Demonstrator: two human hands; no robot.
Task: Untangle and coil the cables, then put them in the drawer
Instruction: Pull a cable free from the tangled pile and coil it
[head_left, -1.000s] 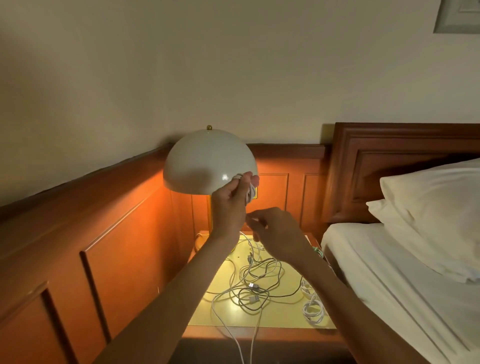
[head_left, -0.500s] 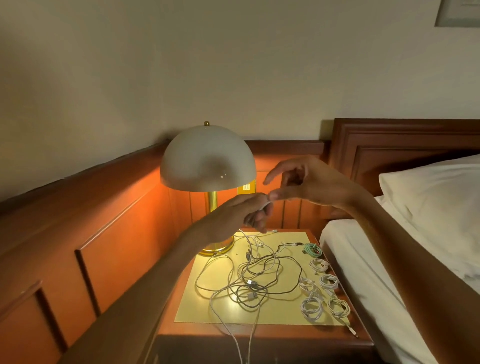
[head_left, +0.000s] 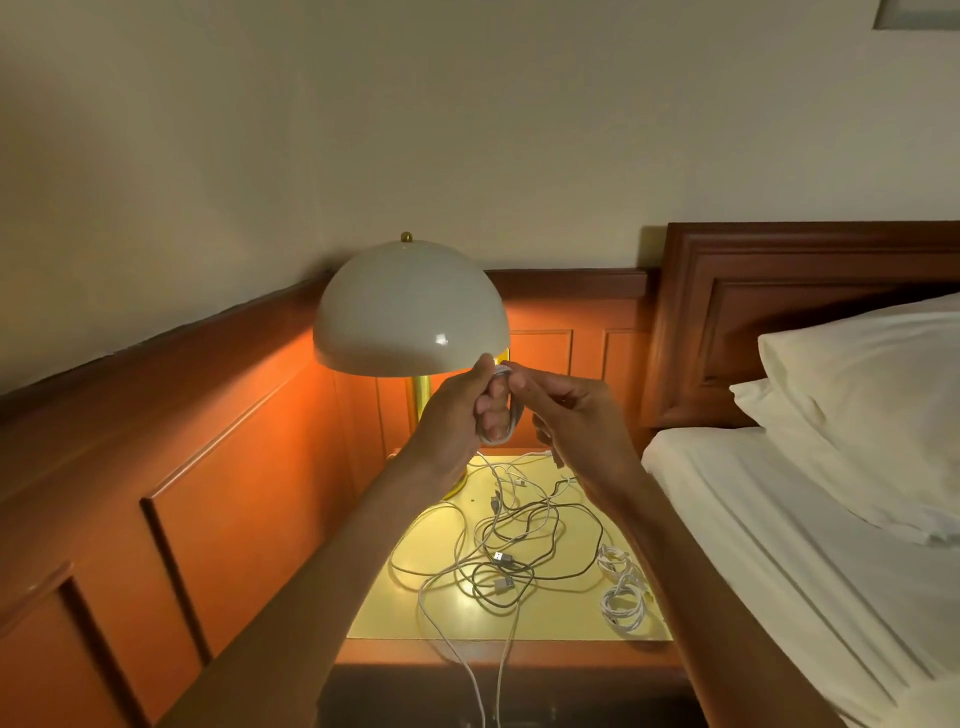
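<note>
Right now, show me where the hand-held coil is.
Head view, centre: the white coil loops round fingers of the left hand, its top pinched by the right hand, just under the lamp shade.

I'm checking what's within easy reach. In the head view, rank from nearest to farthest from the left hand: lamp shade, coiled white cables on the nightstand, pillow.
From the left hand, holding a white cable loop:
1. Lamp shade, just above and behind.
2. Coiled white cables, lower right on the nightstand.
3. Pillow, far right on the bed.

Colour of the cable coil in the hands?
White coil, held in the left hand; head view.
</note>
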